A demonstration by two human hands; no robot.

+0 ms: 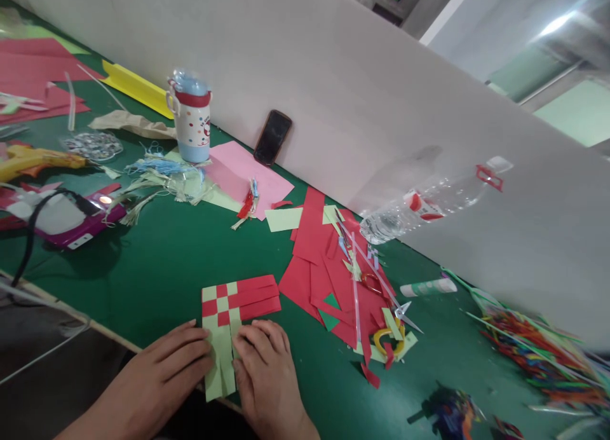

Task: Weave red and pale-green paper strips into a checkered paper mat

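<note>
A woven paper piece (222, 303) lies on the green table near its front edge. Red strips (260, 297) run out to its right, and light green strips (219, 364) hang toward me; a small red and green checkerboard shows where they cross. My left hand (164, 373) lies flat, fingers stretched out, with the tips at the left edge of the green strips. Fingers bent, my right hand (267, 370) closes at the rightmost green strip just below the checkerboard; its grip is partly hidden.
Red paper scraps (328, 281) with yellow-handled scissors (388, 339) lie to the right. A clear bottle (424, 201) leans on the partition (295, 58). A phone (273, 137), a cup (193, 122), a glue gun (38, 162) and a purple power strip (79, 220) are farther back and left.
</note>
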